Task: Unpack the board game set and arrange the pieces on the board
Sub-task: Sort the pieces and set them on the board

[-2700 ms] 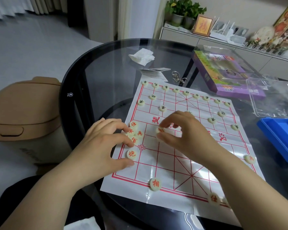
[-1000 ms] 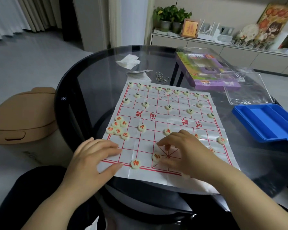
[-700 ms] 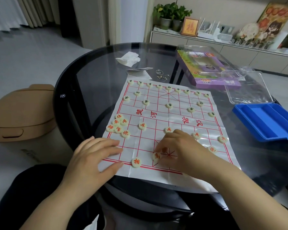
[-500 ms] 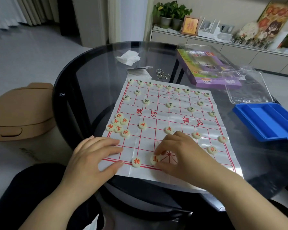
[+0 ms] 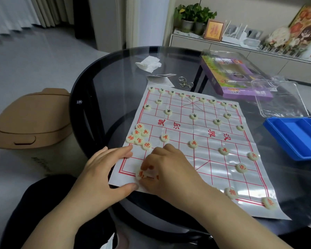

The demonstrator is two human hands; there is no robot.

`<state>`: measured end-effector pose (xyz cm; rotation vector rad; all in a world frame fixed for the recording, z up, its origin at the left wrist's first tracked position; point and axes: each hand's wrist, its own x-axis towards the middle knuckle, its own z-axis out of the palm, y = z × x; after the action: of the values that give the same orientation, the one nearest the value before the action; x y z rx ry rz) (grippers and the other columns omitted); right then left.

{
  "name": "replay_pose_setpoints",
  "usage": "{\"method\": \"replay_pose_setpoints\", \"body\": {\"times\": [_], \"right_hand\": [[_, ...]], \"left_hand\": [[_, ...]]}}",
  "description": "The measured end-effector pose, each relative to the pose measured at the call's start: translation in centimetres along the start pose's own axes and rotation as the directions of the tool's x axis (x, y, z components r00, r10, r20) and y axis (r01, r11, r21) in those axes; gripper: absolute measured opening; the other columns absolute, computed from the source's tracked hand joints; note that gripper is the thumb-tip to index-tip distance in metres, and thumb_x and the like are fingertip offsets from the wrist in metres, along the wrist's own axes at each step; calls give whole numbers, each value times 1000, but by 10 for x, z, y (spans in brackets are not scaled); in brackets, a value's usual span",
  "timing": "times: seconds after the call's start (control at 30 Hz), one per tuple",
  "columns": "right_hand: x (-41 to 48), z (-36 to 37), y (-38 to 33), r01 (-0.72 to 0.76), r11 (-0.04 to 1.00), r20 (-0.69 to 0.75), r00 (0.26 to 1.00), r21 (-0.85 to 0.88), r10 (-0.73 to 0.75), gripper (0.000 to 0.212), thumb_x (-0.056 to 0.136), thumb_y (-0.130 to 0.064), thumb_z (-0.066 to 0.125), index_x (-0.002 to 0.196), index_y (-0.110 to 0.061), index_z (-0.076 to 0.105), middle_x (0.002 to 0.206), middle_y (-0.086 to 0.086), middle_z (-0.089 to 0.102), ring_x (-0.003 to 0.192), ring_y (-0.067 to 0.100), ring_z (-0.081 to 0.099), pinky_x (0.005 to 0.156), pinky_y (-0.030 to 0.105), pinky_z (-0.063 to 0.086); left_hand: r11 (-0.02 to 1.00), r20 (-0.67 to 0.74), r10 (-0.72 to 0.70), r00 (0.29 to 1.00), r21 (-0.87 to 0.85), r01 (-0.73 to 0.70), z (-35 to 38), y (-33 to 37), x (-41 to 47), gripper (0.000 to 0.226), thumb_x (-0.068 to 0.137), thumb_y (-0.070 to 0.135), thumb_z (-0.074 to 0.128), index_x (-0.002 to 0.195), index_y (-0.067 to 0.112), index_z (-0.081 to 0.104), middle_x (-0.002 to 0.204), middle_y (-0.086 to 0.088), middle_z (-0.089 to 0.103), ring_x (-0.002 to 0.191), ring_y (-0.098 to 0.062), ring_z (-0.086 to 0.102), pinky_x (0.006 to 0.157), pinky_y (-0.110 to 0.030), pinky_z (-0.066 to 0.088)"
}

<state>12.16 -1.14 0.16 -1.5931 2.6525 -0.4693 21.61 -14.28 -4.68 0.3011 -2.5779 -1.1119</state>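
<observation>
Our left hand (image 5: 104, 175) lies flat with its fingers straight, pressing the near left corner of the board (image 5: 178, 155) onto the glass tabletop (image 5: 115, 83). Our right hand (image 5: 169, 169) curls its fingertips around a red piece (image 5: 140, 174) on the nearest line, close to that corner. A second disc shows partly under the fingers just beside it.

The board is a thin, creased sheet, and its near edge reaches the tabletop's rim. If we drag the piece instead of lifting it, we think the sheet could slide or buckle and knock the pieces already set out off their crossings. A disc this close to the rim could also slip over the edge.

The heap of loose red pieces (image 5: 138, 136) sits just beyond our left fingertips. A careless reach across it would probably scatter them over the lines.
</observation>
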Motion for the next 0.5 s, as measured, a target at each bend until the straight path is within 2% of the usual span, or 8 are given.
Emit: {"method": "replay_pose_setpoints", "body": {"times": [0.07, 0.13, 0.2, 0.3, 0.33, 0.4, 0.47, 0.5], "right_hand": [[-1, 2, 0, -22, 1000, 74, 997, 20, 21, 32, 86, -36, 56, 112, -19, 61, 110, 1, 59, 93, 16, 41, 75, 25, 27], [-2, 2, 3, -29, 998, 136, 990, 62, 20, 34, 87, -36, 54, 117, -20, 58, 115, 0, 57, 90, 12, 31, 76, 25, 26], [-1, -1, 4, -28, 998, 147, 989, 61, 19, 36, 87, -38, 54, 119, -23, 56, 117, -3, 55, 93, 12, 33, 77, 24, 28], [0, -9, 5, -50, 995, 162, 986, 85, 36, 38, 85, -40, 56, 120, -26, 55, 117, -6, 55, 104, 11, 39, 83, 23, 31], [2, -13, 8, -69, 993, 154, 987, 95, 54, 38, 85, -40, 57, 120, -27, 55, 116, -7, 55, 103, 10, 39, 83, 23, 31], [6, -22, 17, -113, 988, 147, 984, 103, 97, 34, 85, -36, 57, 118, -26, 56, 114, -8, 55, 97, 8, 38, 81, 21, 32], [15, -26, 25, -169, 979, 160, 976, 111, 150, 32, 87, -31, 57, 118, -24, 57, 113, -7, 55, 94, 7, 37, 81, 19, 34], [20, -27, 29, -187, 977, 163, 972, 101, 169, 31, 87, -29, 57, 118, -23, 57, 113, -5, 56, 94, 8, 39, 81, 19, 34]], "left_hand": [[1000, 13, 11, 1000, 16, -11, -2, -1, 1, 62, 43, 64, 47, 103, 54, 38, 109, 61, 28, 105, 40, 7, 87, 13, 5], [1000, 21, 1, 1000, 25, -2, -3, -3, 1, 61, 43, 65, 48, 103, 56, 36, 105, 49, 41, 107, 39, 10, 89, 12, 4], [1000, 22, 9, 1000, 26, -9, -2, -4, 1, 59, 44, 66, 48, 101, 62, 37, 107, 45, 39, 108, 37, 12, 91, 11, 5], [1000, 17, -19, 1000, -21, 20, -6, -2, 1, 54, 45, 67, 49, 98, 75, 39, 111, 57, 32, 109, 36, 15, 89, 10, 14], [997, 6, -42, 999, -61, 42, -8, -1, 3, 48, 47, 66, 49, 95, 71, 45, 112, 56, 32, 110, 33, 22, 86, 10, 20], [994, -69, -41, 997, -108, 34, -14, 2, 12, 36, 55, 62, 51, 90, 56, 55, 108, 48, 45, 105, 24, 40, 80, 7, 28], [997, -143, -38, 989, -74, 27, -19, 6, 27, 27, 68, 50, 62, 93, 41, 62, 92, 34, 58, 96, 14, 50, 74, 1, 36], [998, -146, -55, 988, -22, 52, -20, 7, 36, 25, 74, 40, 67, 98, 32, 65, 86, 30, 56, 91, 8, 51, 71, -4, 37]]}}
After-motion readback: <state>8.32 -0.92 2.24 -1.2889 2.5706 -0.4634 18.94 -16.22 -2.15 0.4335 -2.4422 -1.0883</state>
